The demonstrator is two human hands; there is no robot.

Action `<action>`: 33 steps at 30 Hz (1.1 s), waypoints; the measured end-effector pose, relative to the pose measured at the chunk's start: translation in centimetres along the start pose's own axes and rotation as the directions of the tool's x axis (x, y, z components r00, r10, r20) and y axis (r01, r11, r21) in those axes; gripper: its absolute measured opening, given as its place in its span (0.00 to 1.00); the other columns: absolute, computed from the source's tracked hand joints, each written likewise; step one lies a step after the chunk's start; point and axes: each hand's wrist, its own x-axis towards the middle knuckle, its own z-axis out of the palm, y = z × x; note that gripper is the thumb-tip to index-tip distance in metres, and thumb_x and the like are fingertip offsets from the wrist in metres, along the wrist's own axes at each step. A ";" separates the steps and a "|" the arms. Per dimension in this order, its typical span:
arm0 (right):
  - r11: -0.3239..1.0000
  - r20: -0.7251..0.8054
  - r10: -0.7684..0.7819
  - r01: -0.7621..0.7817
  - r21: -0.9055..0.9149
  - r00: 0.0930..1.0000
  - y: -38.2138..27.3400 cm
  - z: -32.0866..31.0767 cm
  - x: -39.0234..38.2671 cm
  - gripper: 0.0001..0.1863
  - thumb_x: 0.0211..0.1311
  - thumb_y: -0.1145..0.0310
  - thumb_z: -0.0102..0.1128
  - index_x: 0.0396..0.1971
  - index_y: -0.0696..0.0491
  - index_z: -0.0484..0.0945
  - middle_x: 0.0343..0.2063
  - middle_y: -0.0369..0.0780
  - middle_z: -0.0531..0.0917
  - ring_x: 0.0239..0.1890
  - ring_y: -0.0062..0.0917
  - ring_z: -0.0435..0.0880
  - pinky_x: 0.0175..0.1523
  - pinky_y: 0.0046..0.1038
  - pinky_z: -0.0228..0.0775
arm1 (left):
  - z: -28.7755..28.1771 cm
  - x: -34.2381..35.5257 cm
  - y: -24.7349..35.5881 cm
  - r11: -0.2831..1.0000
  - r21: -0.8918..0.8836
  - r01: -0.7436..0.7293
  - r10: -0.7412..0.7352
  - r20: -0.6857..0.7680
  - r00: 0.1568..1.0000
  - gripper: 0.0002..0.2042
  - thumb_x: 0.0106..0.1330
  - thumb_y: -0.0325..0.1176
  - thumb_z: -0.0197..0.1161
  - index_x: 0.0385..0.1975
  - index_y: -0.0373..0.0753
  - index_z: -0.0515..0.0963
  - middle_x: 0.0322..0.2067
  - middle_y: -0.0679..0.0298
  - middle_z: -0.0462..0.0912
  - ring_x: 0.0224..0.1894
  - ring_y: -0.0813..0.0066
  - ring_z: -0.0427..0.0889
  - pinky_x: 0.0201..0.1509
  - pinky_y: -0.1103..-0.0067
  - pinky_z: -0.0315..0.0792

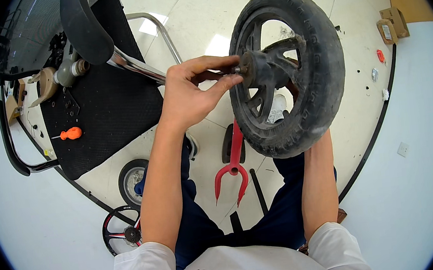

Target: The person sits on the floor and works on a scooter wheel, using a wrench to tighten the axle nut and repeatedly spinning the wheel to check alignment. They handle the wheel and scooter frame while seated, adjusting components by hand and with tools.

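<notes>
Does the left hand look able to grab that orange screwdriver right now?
Probably, if it lets go: the left hand pinches the axle of the wheel, but the orange screwdriver lies uncovered on the black chair seat.

The black chair seat (118, 100) carries an orange-handled screwdriver (72, 133) and small loose parts (70, 103).

A black spoked wheel with a thick rubber tyre (320, 66) is held aloft, right of centre in the head view. It stands on edge, tilted, with its hub side facing left and its tread showing along the right. The block-patterned tread is dusty, with paler scuffs toward the lower edge. Broad dark spokes join the rim to a protruding cylindrical hub (257, 70), whose brownish end face carries a slim metal axle end (239, 70).
</notes>
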 end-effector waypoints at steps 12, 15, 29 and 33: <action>0.999 -0.012 0.045 -0.045 -0.004 0.999 -0.7 0.2 -0.2 0.08 0.63 0.78 0.55 0.41 0.63 0.77 0.31 0.38 0.82 0.29 0.16 0.80 0.32 0.20 0.74 | -0.4 0.1 0.1 0.987 0.010 0.161 -0.161 0.024 0.987 0.08 0.60 0.27 0.69 0.36 0.29 0.84 0.27 0.60 0.85 0.27 0.79 0.83 0.34 0.85 0.77; 0.999 -0.013 0.051 -0.051 -0.013 0.999 -0.8 0.4 -0.2 0.08 0.62 0.79 0.56 0.40 0.64 0.78 0.30 0.38 0.82 0.28 0.16 0.80 0.32 0.20 0.74 | -0.3 0.1 -0.4 0.997 0.014 0.076 -0.076 -0.007 0.997 0.07 0.59 0.25 0.69 0.36 0.29 0.84 0.26 0.60 0.85 0.27 0.79 0.83 0.33 0.85 0.77; 0.956 0.157 -0.228 0.252 -0.151 0.961 -2.1 1.9 -1.2 0.13 0.56 0.79 0.63 0.42 0.62 0.79 0.35 0.40 0.84 0.36 0.25 0.82 0.45 0.25 0.73 | -0.7 0.5 0.0 0.953 -0.053 0.299 -0.299 0.003 0.954 0.13 0.64 0.35 0.67 0.33 0.27 0.82 0.23 0.61 0.82 0.22 0.79 0.79 0.26 0.83 0.74; 0.669 0.132 -0.439 0.422 -0.612 0.889 0.1 2.2 -2.2 0.16 0.59 0.77 0.62 0.48 0.60 0.77 0.40 0.40 0.83 0.43 0.29 0.80 0.52 0.25 0.69 | -0.1 0.3 0.2 0.950 -0.074 0.303 -0.299 0.060 0.952 0.13 0.65 0.36 0.67 0.32 0.28 0.82 0.22 0.61 0.82 0.21 0.80 0.78 0.25 0.83 0.73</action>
